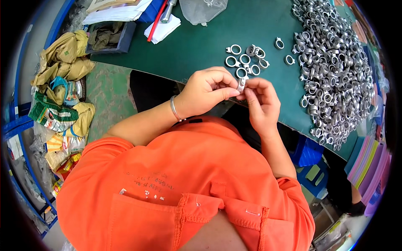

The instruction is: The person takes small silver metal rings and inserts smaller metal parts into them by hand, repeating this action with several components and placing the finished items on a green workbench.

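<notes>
Right now my left hand point(207, 90) is curled almost closed, thumb and forefinger pinched on a small silver metal ring piece point(241, 85), and my right hand point(261, 102) meets it from the other side, fingers half folded, with the fingertips point(250, 88) touching the same piece. It sits between both hands, just above the near edge of the green tabletop point(201, 46). A metal bangle point(174, 108) circles my left wrist.

Just beyond my fingers lies a small cluster of loose rings point(247, 60) on the tabletop, and to the right a big heap of the same silver parts point(331, 71) runs along the tabletop's far right side.

At the far left corner of the tabletop lie a stack of white papers point(119, 11), a folded white sheet point(162, 28) with a red pen point(156, 21) across it, and a clear plastic bag point(202, 9) (crumpled, contents hard to tell). On the floor to my left sit crumpled yellowish bags point(67, 56) and a green, white and orange printed sack point(52, 113). At the lower right stand pastel-coloured sheets point(368, 163).
</notes>
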Available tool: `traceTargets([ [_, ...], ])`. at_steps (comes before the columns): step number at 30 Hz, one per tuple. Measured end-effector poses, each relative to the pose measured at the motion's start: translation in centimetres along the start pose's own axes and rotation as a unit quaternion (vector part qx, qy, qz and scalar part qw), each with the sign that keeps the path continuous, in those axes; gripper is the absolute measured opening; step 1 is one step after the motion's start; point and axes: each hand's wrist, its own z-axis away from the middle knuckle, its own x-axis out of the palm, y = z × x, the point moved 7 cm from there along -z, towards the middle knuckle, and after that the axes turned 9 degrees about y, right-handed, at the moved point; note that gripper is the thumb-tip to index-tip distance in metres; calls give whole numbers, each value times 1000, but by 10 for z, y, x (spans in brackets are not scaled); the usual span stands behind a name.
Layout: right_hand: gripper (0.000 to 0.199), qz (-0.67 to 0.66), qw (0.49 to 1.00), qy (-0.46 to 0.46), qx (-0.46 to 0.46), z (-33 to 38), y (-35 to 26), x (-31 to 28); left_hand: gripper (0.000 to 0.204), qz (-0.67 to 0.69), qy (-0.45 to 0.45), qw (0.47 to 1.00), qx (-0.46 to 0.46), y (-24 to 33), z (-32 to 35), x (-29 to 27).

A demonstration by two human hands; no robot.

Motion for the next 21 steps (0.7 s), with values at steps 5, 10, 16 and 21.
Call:
traceTargets([
  [5, 20, -126, 975, -63, 173, -4, 18, 2, 3, -183, -40, 975, 116, 20, 4, -2],
  [10, 32, -250, 963, -63, 78, 0, 8, 5, 13, 53, 29, 996, -72, -1, 14, -7],
  [16, 40, -242, 968, -62, 31, 6, 2, 7, 13, 96, 23, 987, -124, -6, 15, -9],
  [21, 23, -116, 990, -80, -15, 11, -5, 2, 12, -95, -38, 995, -21, 3, 24, -18],
])
